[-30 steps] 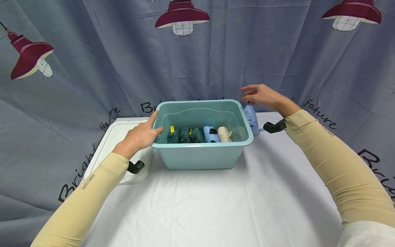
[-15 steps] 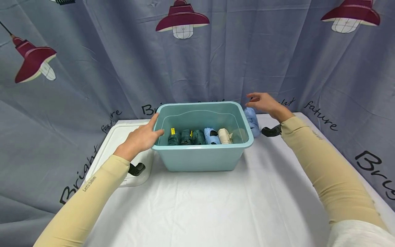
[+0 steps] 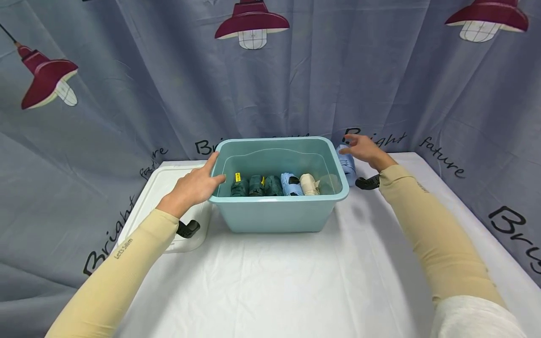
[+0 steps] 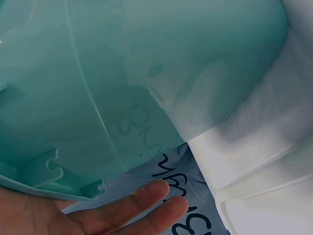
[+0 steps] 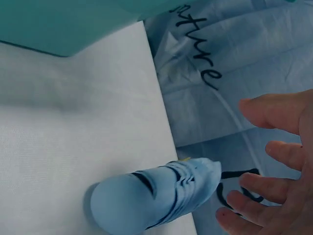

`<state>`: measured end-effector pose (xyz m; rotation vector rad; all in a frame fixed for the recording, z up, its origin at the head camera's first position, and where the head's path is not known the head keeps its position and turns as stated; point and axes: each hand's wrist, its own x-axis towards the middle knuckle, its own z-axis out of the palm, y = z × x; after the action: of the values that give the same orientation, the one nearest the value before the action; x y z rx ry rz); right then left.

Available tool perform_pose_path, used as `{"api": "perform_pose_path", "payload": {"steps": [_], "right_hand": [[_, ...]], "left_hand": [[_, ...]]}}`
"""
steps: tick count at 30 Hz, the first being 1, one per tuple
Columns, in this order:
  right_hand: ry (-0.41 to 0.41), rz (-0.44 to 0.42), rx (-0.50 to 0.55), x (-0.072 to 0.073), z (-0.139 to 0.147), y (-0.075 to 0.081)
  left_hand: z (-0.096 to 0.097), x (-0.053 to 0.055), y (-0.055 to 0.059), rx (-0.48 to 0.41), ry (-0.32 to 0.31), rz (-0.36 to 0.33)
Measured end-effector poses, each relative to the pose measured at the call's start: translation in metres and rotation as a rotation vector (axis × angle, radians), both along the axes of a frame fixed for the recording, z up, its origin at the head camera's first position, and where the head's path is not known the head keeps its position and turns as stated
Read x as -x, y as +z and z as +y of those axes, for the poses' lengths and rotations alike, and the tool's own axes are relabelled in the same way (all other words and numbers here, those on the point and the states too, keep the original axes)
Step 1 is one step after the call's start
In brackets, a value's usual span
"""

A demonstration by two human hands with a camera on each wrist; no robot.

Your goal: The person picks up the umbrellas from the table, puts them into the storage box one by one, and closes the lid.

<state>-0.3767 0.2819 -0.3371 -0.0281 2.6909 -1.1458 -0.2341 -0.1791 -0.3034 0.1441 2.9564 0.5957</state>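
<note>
My left hand [image 3: 191, 188] rests on the left rim of a teal plastic bin [image 3: 274, 216], thumb over the edge. In the left wrist view, two fingers [image 4: 146, 196] stretch out straight below the rim. Just beyond the bin's right side, a light blue folded umbrella [image 5: 156, 196] lies on the white tablecloth, partly hidden by the bin in the head view. My right hand [image 3: 367, 150] hovers above and beside it, fingers spread and holding nothing. Inside the bin stand several rolled umbrellas: dark green ones [image 3: 256, 186], a light blue one [image 3: 291, 184] and a cream one [image 3: 309, 184].
A white lid [image 3: 158, 192] lies on the table left of the bin, partly under my left forearm. Grey-blue curtain [image 3: 313, 70] with printed lamps and lettering hangs right behind the table edge. White cloth [image 3: 279, 281] covers the table in front.
My right hand has come down and slightly to the right, closer to the blue umbrella beside the bin. The left hand stays on the rim, and the bin has not moved.
</note>
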Motion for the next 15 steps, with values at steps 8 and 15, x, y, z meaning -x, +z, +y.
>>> {"api": "perform_pose_path", "payload": {"steps": [8, 15], "right_hand": [[-0.054, -0.005, -0.028, 0.007, 0.002, -0.02], [-0.061, 0.0, -0.018, 0.012, 0.006, -0.038]], "left_hand": [[0.0, 0.0, 0.001, -0.002, 0.012, -0.013], [0.002, 0.001, 0.001, -0.001, 0.011, 0.004]]}}
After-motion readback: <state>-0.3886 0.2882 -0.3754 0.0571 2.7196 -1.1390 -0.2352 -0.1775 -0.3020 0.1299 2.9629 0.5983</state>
